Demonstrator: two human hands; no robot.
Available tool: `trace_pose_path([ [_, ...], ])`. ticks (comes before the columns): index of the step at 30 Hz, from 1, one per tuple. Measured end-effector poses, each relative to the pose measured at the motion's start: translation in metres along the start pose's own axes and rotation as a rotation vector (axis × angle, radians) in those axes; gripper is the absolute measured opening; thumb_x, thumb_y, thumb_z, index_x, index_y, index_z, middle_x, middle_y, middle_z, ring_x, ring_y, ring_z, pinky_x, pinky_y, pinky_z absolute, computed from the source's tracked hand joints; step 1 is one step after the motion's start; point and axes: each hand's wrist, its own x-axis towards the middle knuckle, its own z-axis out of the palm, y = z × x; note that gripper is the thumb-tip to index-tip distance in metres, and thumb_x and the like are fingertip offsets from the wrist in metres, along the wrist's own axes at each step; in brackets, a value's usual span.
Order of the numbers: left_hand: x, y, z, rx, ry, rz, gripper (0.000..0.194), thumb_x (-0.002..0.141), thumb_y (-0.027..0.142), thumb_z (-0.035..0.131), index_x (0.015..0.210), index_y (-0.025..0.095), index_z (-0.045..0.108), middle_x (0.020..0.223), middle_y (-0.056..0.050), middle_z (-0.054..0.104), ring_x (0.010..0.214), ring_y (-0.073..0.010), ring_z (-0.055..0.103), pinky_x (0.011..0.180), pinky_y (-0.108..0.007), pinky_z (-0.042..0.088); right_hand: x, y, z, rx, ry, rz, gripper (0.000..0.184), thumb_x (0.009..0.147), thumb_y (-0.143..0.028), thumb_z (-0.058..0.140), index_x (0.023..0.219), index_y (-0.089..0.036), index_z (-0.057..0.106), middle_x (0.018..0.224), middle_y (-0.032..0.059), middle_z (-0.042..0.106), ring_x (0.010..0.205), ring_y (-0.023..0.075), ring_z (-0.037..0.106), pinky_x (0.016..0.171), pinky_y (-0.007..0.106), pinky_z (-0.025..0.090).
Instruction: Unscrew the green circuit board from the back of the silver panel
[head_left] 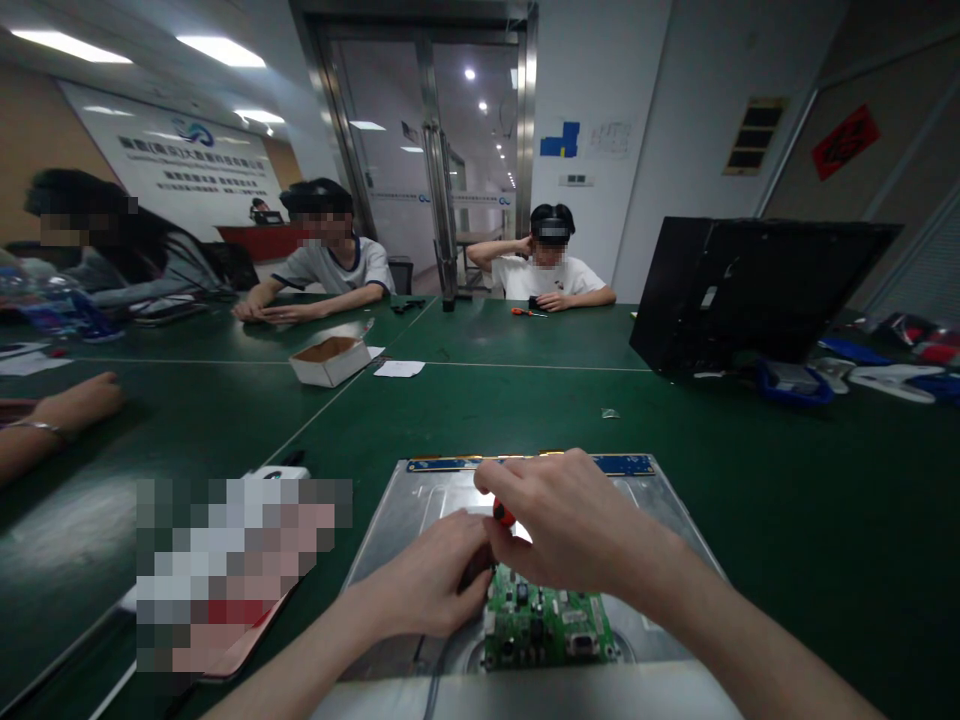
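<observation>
A green circuit board (551,620) lies on the metal back of a flat display panel (382,520), with a narrow blue strip board (442,465) along the panel's far edge. Over the green board, my right hand (577,520) is closed around the red and black handle of a screwdriver (503,513); the shaft and tip are hidden by my hands. My left hand (442,575) rests at the board's left edge, its fingers curled in close to the screwdriver. What those fingertips pinch, if anything, is out of sight.
A blurred-out phone-like item (247,570) lies left of the panel, with cables. Farther off are an open white box (330,362), paper (399,369), a small plastic bag (610,413) and a black monitor (750,290). Several people sit around the green table (495,400).
</observation>
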Motion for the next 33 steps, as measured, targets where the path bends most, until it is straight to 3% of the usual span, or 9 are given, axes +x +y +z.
trace_pose_path([
  [7, 0.0003, 0.0011, -0.0011, -0.001, -0.003, -0.001, 0.011, 0.079, 0.016, 0.047, 0.088, 0.018, 0.053, 0.076, -0.004, 0.058, 0.072, -0.0207, 0.052, 0.069, -0.033, 0.046, 0.0001, 0.0009, -0.0010, 0.026, -0.025, 0.007, 0.013, 0.090, -0.033, 0.052, 0.093, -0.020, 0.051, 0.080, 0.0011, 0.067, 0.062, 0.0142, 0.056, 0.050, 0.030, 0.018],
  [14, -0.0007, -0.0022, 0.0009, -0.002, 0.016, 0.009, 0.007, 0.078, 0.016, 0.047, 0.083, 0.018, 0.051, 0.077, -0.004, 0.056, 0.072, -0.0203, 0.052, 0.066, -0.033, 0.045, -0.0010, -0.0015, -0.0025, 0.015, -0.013, 0.004, 0.013, 0.081, -0.020, 0.050, 0.094, -0.019, 0.050, 0.082, 0.0025, 0.067, 0.061, 0.0145, 0.056, 0.050, 0.030, 0.020],
  [20, -0.0001, 0.0002, -0.0012, -0.002, 0.006, -0.002, 0.008, 0.079, 0.017, 0.048, 0.086, 0.018, 0.053, 0.077, -0.004, 0.057, 0.072, -0.0204, 0.052, 0.067, -0.032, 0.045, -0.0001, 0.0018, -0.0019, 0.027, -0.030, 0.020, 0.014, 0.090, -0.033, 0.053, 0.094, -0.020, 0.050, 0.081, 0.0013, 0.068, 0.063, 0.0149, 0.058, 0.050, 0.029, 0.019],
  [27, 0.0001, 0.0015, -0.0025, -0.008, -0.018, -0.004, 0.008, 0.080, 0.014, 0.047, 0.085, 0.018, 0.051, 0.078, -0.003, 0.058, 0.070, -0.0192, 0.051, 0.063, -0.030, 0.043, -0.0002, -0.0003, -0.0032, 0.019, -0.025, 0.015, 0.014, 0.084, -0.021, 0.049, 0.098, -0.019, 0.050, 0.085, 0.0025, 0.067, 0.061, 0.0134, 0.054, 0.050, 0.029, 0.019],
  [33, 0.0001, 0.0009, -0.0014, -0.004, -0.006, -0.017, 0.011, 0.079, 0.014, 0.048, 0.089, 0.018, 0.053, 0.080, -0.004, 0.058, 0.070, -0.0194, 0.052, 0.064, -0.030, 0.043, -0.0008, 0.0015, -0.0014, 0.018, -0.014, 0.006, 0.010, 0.089, -0.027, 0.049, 0.095, -0.019, 0.050, 0.083, 0.0019, 0.067, 0.062, 0.0146, 0.056, 0.050, 0.029, 0.019],
])
